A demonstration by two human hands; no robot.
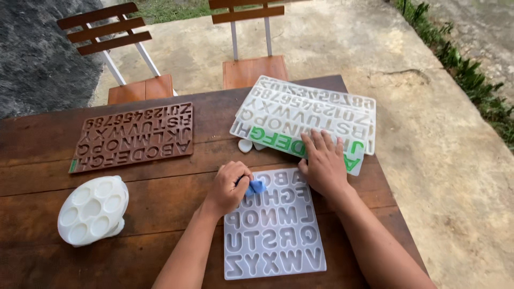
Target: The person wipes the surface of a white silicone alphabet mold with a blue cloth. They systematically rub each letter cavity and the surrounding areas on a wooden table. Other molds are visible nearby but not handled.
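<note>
A clear silicone letter mould lies flat on the dark wooden table in front of me. My left hand is closed around a small blue cloth and presses it on the mould's top left corner. My right hand lies flat with fingers spread, its palm on the mould's top right corner and its fingertips on the stack of white letter moulds behind it. Some letters in that stack are filled green.
A transparent letter mould that looks brown lies at the back left. A white round mould with several cavities sits at the left front. Two small white pieces rest beside the stack. Two wooden slatted chairs stand behind the table, concrete floor to the right.
</note>
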